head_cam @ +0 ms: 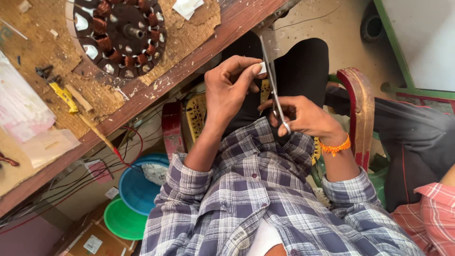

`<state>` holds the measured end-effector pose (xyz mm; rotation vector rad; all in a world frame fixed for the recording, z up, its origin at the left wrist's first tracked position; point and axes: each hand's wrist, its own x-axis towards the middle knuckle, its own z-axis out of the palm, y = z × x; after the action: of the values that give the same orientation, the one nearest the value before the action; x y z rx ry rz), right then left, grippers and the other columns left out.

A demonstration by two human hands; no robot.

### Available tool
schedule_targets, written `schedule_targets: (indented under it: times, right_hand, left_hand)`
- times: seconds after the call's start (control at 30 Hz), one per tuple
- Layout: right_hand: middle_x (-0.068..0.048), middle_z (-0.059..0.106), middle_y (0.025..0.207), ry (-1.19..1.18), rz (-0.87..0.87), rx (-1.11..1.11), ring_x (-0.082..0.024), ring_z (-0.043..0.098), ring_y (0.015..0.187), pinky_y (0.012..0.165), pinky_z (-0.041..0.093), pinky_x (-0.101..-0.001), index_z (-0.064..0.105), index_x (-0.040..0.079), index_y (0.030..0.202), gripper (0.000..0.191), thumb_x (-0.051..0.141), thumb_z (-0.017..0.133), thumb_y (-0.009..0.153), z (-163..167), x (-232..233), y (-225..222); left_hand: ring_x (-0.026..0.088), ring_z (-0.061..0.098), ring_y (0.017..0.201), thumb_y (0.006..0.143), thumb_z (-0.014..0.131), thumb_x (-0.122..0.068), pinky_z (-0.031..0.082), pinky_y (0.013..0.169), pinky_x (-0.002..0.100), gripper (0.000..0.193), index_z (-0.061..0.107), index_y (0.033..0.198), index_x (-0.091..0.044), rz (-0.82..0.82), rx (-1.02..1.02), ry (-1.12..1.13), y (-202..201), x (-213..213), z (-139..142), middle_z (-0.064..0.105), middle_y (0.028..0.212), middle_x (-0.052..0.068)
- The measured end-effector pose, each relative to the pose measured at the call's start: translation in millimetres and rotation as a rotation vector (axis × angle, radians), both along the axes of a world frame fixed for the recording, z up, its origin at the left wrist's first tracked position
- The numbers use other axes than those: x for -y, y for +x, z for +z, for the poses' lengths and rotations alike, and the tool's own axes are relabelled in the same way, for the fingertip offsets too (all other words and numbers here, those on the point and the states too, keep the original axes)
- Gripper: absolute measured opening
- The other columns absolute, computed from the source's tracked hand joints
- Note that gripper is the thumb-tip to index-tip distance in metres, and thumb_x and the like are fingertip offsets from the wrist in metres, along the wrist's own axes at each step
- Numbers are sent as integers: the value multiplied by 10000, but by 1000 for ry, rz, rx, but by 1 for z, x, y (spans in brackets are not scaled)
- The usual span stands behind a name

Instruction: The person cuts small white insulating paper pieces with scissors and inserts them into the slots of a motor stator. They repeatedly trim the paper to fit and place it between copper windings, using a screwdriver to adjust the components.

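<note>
Scarred wooden bench (156, 90), copper-wound stator (117, 35) — left hand (230, 90) pinching white slip (262, 68), right hand (303, 116) gripping steel scissors (272, 80).

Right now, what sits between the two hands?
In the head view, the scissors blades and a small white piece, pinched by the left hand; the right hand works the scissors.

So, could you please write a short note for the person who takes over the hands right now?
Left hand: fingers pinch a small white piece against the scissors' blades.
Right hand: fingers in the handles of the scissors, blades pointing away from the body, above the lap.
On the bench: a motor stator with copper coils, a yellow tool and more white scraps.
Under the bench: a blue bowl and a green bowl.
Done: the piece is at the blades. Whether it is cut through cannot be told.
Left: the cut itself, as far as it shows.
</note>
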<state>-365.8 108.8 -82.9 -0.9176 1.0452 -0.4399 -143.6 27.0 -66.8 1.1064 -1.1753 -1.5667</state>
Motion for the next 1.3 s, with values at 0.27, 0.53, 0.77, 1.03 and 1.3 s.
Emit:
schedule_targets:
  times: [0.27, 0.53, 0.77, 1.03, 1.3]
  right_hand:
    - [12, 601, 785, 82, -24, -12, -66, 557, 734, 659, 454, -232, 669, -39, 1308, 705, 92, 897, 653, 16, -1, 16]
    - [39, 572, 715, 56, -72, -36, -30, 489, 652, 570, 366, -210, 701, -47, 1270, 655, 123, 905, 671, 25, 0, 19]
    - [17, 629, 726, 9, -85, -125, -28, 513, 641, 559, 369, -207, 743, -57, 1174, 502, 97, 884, 717, 15, -4, 18]
    - [-28, 727, 853, -106, -232, 31, -82, 668, 778, 720, 516, -209, 675, -50, 1310, 436, 54, 674, 887, 21, -10, 17]
    - [-111, 741, 798, -322, -316, -650, -174, 730, 660, 564, 565, -279, 413, 44, 1230, 479, 41, 740, 881, 83, 89, 0]
  left_hand:
    - [90, 754, 805, 1001, 688, -104, 624, 646, 229, 128, 755, 1021, 3, 15, 7, -3, 4, -1, 3, 779, 874, 53]
    - [99, 776, 799, 988, 688, -90, 629, 621, 228, 113, 756, 988, 0, 27, 49, -40, 5, 1, 9, 780, 874, 46]
    - [107, 762, 757, 981, 708, -105, 616, 601, 231, 130, 749, 977, 18, -12, -14, 26, 9, 7, 1, 773, 838, 70]
    - [146, 779, 770, 1016, 703, -180, 571, 575, 228, 189, 725, 1065, 2, -17, -164, 84, 8, 4, -14, 783, 890, 113]
    - [176, 781, 742, 1030, 558, -172, 493, 451, 219, 143, 510, 1123, -74, -104, -327, 225, 4, 6, -7, 762, 1069, 74]
